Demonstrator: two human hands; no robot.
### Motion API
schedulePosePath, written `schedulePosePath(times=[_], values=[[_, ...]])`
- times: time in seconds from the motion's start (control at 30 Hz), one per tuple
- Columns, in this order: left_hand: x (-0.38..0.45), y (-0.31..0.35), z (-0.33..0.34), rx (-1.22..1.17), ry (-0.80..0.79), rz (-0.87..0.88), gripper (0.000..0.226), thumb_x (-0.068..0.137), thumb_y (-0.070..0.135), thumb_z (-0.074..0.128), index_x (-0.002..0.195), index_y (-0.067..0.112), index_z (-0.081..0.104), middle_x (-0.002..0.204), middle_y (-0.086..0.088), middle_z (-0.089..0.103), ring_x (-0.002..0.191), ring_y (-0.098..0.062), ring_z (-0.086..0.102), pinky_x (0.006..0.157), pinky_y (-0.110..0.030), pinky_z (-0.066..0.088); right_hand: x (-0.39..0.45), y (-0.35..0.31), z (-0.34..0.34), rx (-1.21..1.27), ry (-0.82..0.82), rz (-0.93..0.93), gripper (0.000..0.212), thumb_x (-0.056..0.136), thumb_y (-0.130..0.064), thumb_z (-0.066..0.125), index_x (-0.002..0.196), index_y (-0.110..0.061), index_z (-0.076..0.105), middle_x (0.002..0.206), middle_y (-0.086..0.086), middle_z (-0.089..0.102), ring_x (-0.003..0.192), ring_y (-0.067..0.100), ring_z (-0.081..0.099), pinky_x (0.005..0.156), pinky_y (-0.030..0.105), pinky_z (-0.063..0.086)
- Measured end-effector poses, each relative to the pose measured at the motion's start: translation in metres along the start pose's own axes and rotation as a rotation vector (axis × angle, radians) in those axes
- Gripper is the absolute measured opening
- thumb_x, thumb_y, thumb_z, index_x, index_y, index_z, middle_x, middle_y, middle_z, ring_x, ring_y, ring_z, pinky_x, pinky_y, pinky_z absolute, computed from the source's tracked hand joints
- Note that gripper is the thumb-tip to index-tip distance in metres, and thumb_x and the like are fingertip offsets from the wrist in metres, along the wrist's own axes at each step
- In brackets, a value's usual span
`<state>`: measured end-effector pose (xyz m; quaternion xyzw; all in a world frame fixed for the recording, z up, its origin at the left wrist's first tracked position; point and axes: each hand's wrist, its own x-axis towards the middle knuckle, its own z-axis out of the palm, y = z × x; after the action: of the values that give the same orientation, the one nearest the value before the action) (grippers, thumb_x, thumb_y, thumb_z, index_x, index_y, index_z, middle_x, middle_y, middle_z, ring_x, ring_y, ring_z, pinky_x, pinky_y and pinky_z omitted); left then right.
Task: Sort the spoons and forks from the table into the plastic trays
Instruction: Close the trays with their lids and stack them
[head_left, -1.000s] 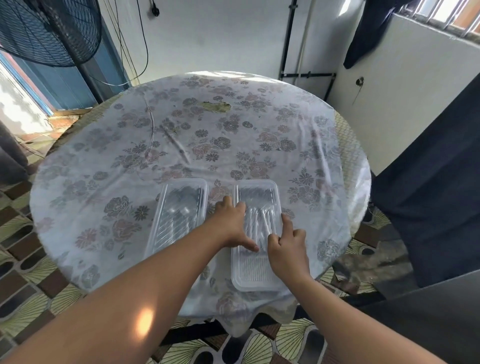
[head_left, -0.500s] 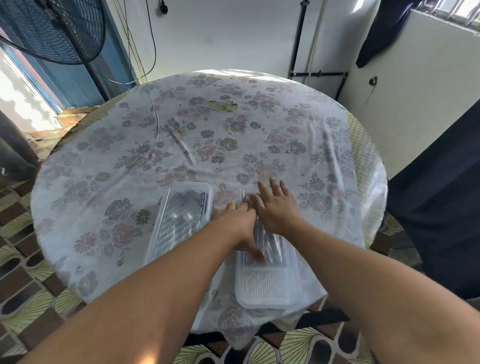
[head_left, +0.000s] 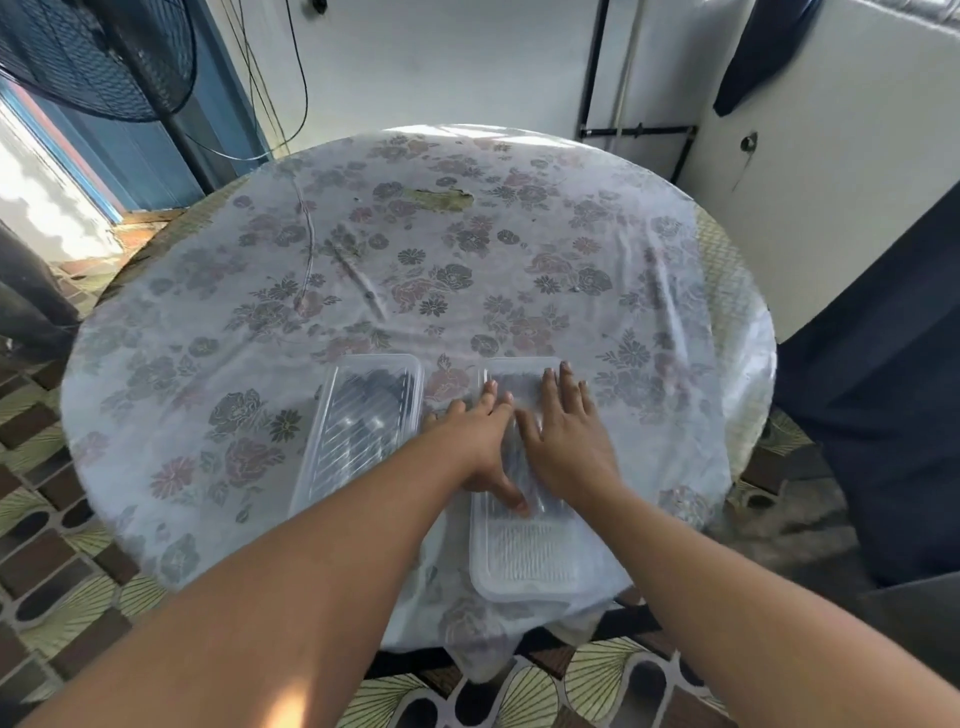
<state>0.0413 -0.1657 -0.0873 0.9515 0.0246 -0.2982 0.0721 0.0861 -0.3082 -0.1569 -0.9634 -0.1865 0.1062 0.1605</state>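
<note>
Two clear plastic trays lie side by side near the front edge of a round table. The left tray (head_left: 332, 483) holds dark, blurred cutlery; I cannot tell spoons from forks. The right tray (head_left: 524, 571) hangs slightly over the table's front edge, and the cutlery in it is mostly hidden under my hands. My left hand (head_left: 475, 441) lies flat over its left part, fingers straight, thumb pointing back toward me. My right hand (head_left: 569, 441) rests flat on the far half of the same tray, fingers spread forward.
A floral cloth under clear plastic covers the round table (head_left: 415, 270). A standing fan (head_left: 98, 57) is at the far left. A dark cloth (head_left: 883, 426) hangs at the right beside a white wall. The floor below is patterned tile.
My right hand moved from the tray's near right side forward onto its far half and opened flat. My left hand stayed on the right tray. The view shifted slightly.
</note>
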Motion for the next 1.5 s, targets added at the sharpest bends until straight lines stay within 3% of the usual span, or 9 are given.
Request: schedulePosePath(times=[0.1, 0.4, 0.57, 0.67, 0.9, 1.23, 1.3, 1.4, 1.5], values=[[-0.001, 0.0, 0.002, -0.032, 0.005, -0.005, 0.14, 0.069, 0.065, 0.083, 0.161, 0.031, -0.016, 0.167, 0.008, -0.028, 0.158, -0.032, -0.005, 0.123, -0.058, 0.011, -0.056, -0.003, 0.0, 0.076, -0.013, 0.047, 0.088, 0.103, -0.067, 0.021, 0.162, -0.013, -0.016, 0.166, 0.001, -0.028, 0.156, 0.017, -0.022, 0.125, 0.032, -0.013], [-0.001, -0.006, 0.014, -0.189, 0.05, 0.016, 0.136, 0.071, 0.062, 0.084, 0.162, 0.033, -0.013, 0.166, 0.012, -0.029, 0.157, -0.035, -0.01, 0.125, -0.056, 0.013, -0.093, 0.001, 0.017, 0.104, 0.008, 0.08, 0.081, 0.104, -0.063, 0.016, 0.163, -0.017, -0.014, 0.169, 0.001, -0.026, 0.157, 0.016, -0.019, 0.127, 0.033, -0.006], [-0.018, -0.011, 0.03, -0.355, 0.192, -0.022, 0.136, 0.064, 0.061, 0.09, 0.165, 0.023, 0.007, 0.171, -0.009, 0.013, 0.155, -0.031, 0.021, 0.121, -0.046, 0.03, -0.099, 0.0, 0.019, 0.064, 0.043, 0.082, 0.076, 0.104, -0.062, 0.009, 0.165, -0.021, -0.01, 0.171, 0.002, -0.021, 0.158, 0.021, -0.019, 0.129, 0.046, 0.004], [-0.027, -0.018, 0.045, -0.499, 0.189, -0.015, 0.13, 0.069, 0.064, 0.085, 0.165, 0.025, 0.006, 0.166, -0.008, 0.031, 0.147, -0.029, 0.039, 0.113, -0.042, 0.041, -0.131, -0.016, 0.023, 0.001, 0.024, -0.005, 0.074, 0.101, -0.062, 0.013, 0.163, -0.033, -0.015, 0.169, 0.0, -0.027, 0.154, 0.024, -0.031, 0.128, 0.052, -0.002], [-0.031, -0.022, 0.045, -0.754, 0.056, -0.029, 0.121, 0.081, 0.043, 0.085, 0.163, 0.036, -0.003, 0.166, -0.016, 0.025, 0.138, -0.035, 0.048, 0.096, -0.044, 0.058, -0.143, -0.025, 0.02, -0.172, -0.081, -0.053, 0.104, 0.076, -0.101, 0.006, 0.156, -0.043, -0.028, 0.163, 0.001, -0.041, 0.144, 0.034, -0.046, 0.126, 0.059, -0.001], [-0.034, -0.023, 0.052, -0.877, 0.055, -0.051, 0.12, 0.08, 0.034, 0.086, 0.162, 0.039, -0.001, 0.166, -0.018, 0.024, 0.145, -0.035, 0.04, 0.108, -0.049, 0.049, -0.143, -0.029, 0.022, -0.154, -0.112, -0.023, 0.101, 0.077, -0.098, 0.014, 0.155, -0.047, -0.028, 0.159, 0.0, -0.047, 0.14, 0.033, -0.051, 0.125, 0.061, -0.003], [-0.031, -0.025, 0.05, -0.891, 0.034, -0.071, 0.11, 0.087, 0.033, 0.081, 0.161, 0.043, 0.0, 0.159, -0.018, 0.038, 0.131, -0.033, 0.055, 0.1, -0.046, 0.056, -0.143, -0.028, 0.021, -0.147, -0.117, -0.018, 0.102, 0.076, -0.099, 0.015, 0.155, -0.048, -0.027, 0.16, -0.001, -0.045, 0.14, 0.032, -0.051, 0.125, 0.061, -0.003], [-0.03, -0.023, 0.051, -1.045, 0.079, -0.144, 0.071, 0.104, 0.022, 0.059, 0.16, 0.043, 0.021, 0.119, -0.011, 0.065, 0.09, -0.023, 0.07, 0.081, -0.044, 0.064, -0.143, -0.027, 0.02, -0.127, -0.106, -0.013, 0.104, 0.074, -0.101, 0.017, 0.155, -0.051, -0.024, 0.163, -0.003, -0.04, 0.142, 0.031, -0.049, 0.126, 0.06, -0.001], [-0.026, -0.023, 0.052, -1.142, 0.137, -0.188, 0.059, 0.105, 0.015, 0.056, 0.155, 0.039, 0.037, 0.133, -0.01, 0.062, 0.095, -0.026, 0.073, 0.077, -0.047, 0.065, -0.141, -0.026, 0.02, -0.145, -0.107, -0.02, 0.105, 0.072, -0.103, 0.015, 0.156, -0.051, -0.021, 0.167, -0.001, -0.033, 0.144, 0.033, -0.047, 0.126, 0.06, -0.001]])
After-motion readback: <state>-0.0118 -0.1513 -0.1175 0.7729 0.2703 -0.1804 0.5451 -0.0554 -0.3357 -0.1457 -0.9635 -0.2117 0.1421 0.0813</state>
